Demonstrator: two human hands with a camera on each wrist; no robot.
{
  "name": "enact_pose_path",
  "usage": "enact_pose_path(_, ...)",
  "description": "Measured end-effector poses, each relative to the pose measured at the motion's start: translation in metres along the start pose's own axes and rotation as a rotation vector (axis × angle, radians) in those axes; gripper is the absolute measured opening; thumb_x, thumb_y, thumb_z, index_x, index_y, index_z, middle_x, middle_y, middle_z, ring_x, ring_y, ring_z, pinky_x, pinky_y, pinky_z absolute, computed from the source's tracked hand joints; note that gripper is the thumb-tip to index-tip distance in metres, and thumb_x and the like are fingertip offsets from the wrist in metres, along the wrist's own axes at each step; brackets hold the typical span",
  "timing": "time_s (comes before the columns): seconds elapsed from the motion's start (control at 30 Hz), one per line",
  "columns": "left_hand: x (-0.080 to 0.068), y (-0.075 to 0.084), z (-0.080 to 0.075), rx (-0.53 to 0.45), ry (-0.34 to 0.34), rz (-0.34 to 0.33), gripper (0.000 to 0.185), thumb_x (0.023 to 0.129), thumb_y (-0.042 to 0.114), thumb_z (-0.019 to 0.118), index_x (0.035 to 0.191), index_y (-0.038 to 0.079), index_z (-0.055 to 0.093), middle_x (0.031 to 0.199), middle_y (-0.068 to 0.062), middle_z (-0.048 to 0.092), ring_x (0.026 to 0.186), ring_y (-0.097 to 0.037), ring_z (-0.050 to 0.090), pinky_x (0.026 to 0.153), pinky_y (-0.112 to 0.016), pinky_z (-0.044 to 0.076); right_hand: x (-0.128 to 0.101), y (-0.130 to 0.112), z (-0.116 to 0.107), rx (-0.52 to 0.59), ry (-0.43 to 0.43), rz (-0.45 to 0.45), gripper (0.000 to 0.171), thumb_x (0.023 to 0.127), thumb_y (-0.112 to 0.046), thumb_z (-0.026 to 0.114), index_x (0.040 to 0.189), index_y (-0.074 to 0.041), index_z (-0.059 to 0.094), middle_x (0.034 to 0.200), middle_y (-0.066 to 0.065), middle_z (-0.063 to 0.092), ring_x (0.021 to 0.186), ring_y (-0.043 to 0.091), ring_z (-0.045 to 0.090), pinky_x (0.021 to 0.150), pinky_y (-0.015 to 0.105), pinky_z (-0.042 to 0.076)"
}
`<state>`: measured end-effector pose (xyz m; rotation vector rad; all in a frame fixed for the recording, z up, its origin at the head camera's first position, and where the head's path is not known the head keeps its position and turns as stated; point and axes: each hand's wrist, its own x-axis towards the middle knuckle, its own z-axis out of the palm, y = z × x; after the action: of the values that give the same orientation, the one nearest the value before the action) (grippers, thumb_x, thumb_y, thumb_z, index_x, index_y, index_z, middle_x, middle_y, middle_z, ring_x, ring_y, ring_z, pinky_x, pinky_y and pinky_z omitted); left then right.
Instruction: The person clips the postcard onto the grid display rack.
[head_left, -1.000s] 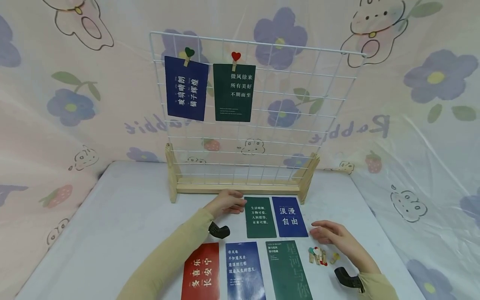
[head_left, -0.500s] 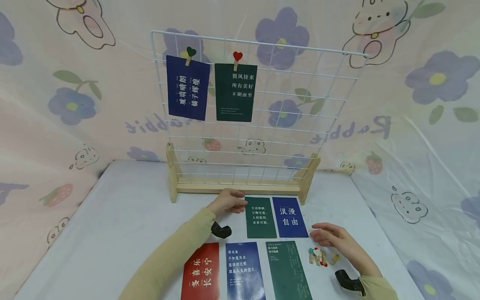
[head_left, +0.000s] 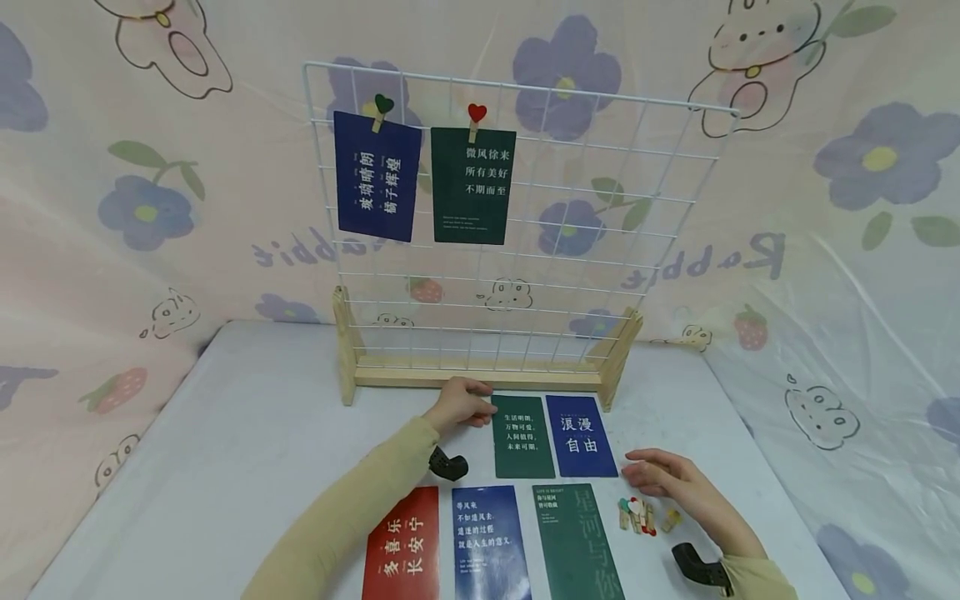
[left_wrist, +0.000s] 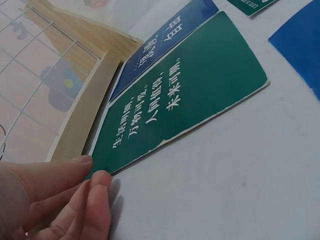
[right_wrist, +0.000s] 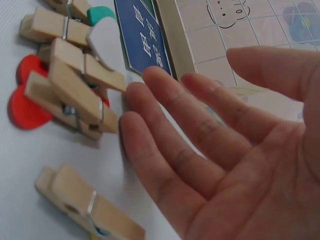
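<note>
At the table's middle, my left hand [head_left: 459, 403] has its thumb and fingertips at the upper left corner of a green card [head_left: 523, 437]. In the left wrist view, that corner lies pinched between thumb [left_wrist: 82, 161] and index finger, with the card still flat. A blue card [head_left: 582, 437] lies just right of it. My right hand [head_left: 670, 479] rests palm-inward beside several small wooden clothespins [head_left: 637, 517] with heart tops, its fingers loosely extended and holding nothing. One clothespin [right_wrist: 90, 202] lies apart from the pile in the right wrist view.
A white wire grid [head_left: 585, 192] in a wooden stand [head_left: 480, 379] rises behind the cards. Clothespins hold a blue card [head_left: 377, 196] and a green card [head_left: 472, 208] on it. Nearer lie a red card [head_left: 405, 542], a blue card [head_left: 491, 550] and a green card [head_left: 576, 533].
Both hands keep nearly the same places and poses. The whole head view has shifted slightly; the cards and clothespins stay put on the table.
</note>
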<state>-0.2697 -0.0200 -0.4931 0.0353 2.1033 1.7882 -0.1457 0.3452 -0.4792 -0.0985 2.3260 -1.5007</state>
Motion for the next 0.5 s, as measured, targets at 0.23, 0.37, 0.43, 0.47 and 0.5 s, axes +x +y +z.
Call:
enact_pose_path(0.23,0.0006,-0.0038,0.0043,0.023,0.044,0.051,0.040,0.078,-0.009,0.073,0.116,-0.007,0.063,0.074,-0.013,0.068,0.055,-0.014,0.063,0.053,-0.025,0.056,0.0003,0.0011,0.0009,-0.001,-0.001,-0.010,0.052,0.103,-0.031,0.045,0.135,0.010,0.042,0.118,0.022,0.061,0.105,0.028,0.062,0.084,0.031,0.053)
enact_pose_path(0.37,0.0023,-0.0067,0.0053,0.031,0.060,0.074,0.039,0.076,-0.010,0.074,0.113,-0.007,0.064,0.072,-0.012,0.068,0.052,-0.013,0.061,0.051,-0.025,0.055,0.0013,0.0002,0.0009,0.000,-0.016,-0.022,0.052,0.103,-0.030,0.044,0.135,0.011,0.041,0.119,0.023,0.061,0.105,0.030,0.061,0.085,0.031,0.053)
enact_pose_path(0.43,0.0036,-0.0083,0.0054,0.036,0.064,0.086,0.037,0.075,-0.009,0.075,0.111,-0.007,0.064,0.071,-0.011,0.068,0.051,-0.013,0.061,0.051,-0.025,0.055,0.0016,0.0000,0.0012,0.002,-0.017,-0.020,0.052,0.103,-0.030,0.044,0.135,0.011,0.041,0.119,0.023,0.060,0.105,0.030,0.061,0.085,0.031,0.053)
enact_pose_path(0.47,0.0042,-0.0093,0.0053,0.036,0.065,0.092,0.036,0.075,-0.009,0.075,0.110,-0.007,0.064,0.071,-0.011,0.068,0.051,-0.013,0.061,0.050,-0.025,0.055,0.0017,0.0001,0.0014,0.003,-0.014,-0.014,0.052,0.103,-0.031,0.044,0.135,0.011,0.041,0.119,0.023,0.061,0.105,0.030,0.062,0.085,0.031,0.053)
enact_pose_path(0.5,0.0046,-0.0101,0.0052,0.035,0.066,0.097,0.035,0.075,-0.009,0.075,0.108,-0.008,0.064,0.071,-0.011,0.068,0.051,-0.013,0.062,0.050,-0.025,0.055,0.0017,0.0003,0.0016,0.002,-0.012,-0.009,0.053,0.103,-0.031,0.044,0.135,0.010,0.041,0.119,0.022,0.061,0.105,0.029,0.062,0.085,0.030,0.053)
